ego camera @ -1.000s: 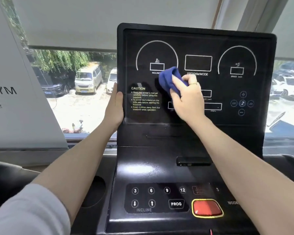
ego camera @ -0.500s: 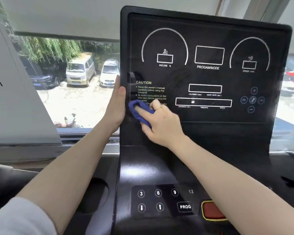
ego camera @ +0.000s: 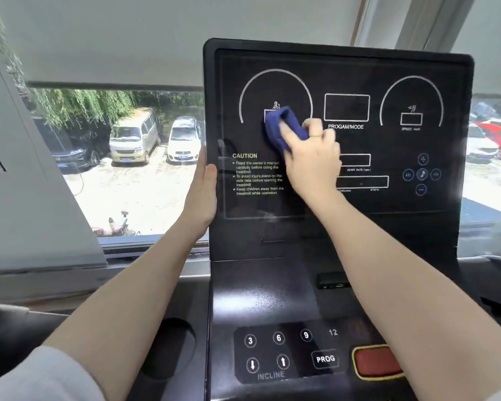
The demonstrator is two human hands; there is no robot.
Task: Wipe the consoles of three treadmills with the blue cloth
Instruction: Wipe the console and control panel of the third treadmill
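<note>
A black treadmill console [ego camera: 434, 215] stands upright in front of me, printed with two white arcs, a PROGAM/MODE box and a CAUTION text. My right hand [ego camera: 313, 160] grips a bunched blue cloth [ego camera: 282, 127] and presses it on the screen over the INCLINE box inside the left arc. My left hand [ego camera: 203, 195] holds the console's left edge, thumb on the front face, fingers hidden behind it.
Below the screen sits a keypad [ego camera: 278, 354] with number keys, INCLINE arrows and PROG, beside a red stop button [ego camera: 376, 361]. A round cup recess [ego camera: 171, 345] lies at lower left. Behind is a window [ego camera: 133, 157] over parked cars, and a white sign panel [ego camera: 21, 180] at left.
My right hand has carried the cloth from the lower left of the screen, near the caution text, up and right to the INCLINE box. My left hand stays on the left edge.
</note>
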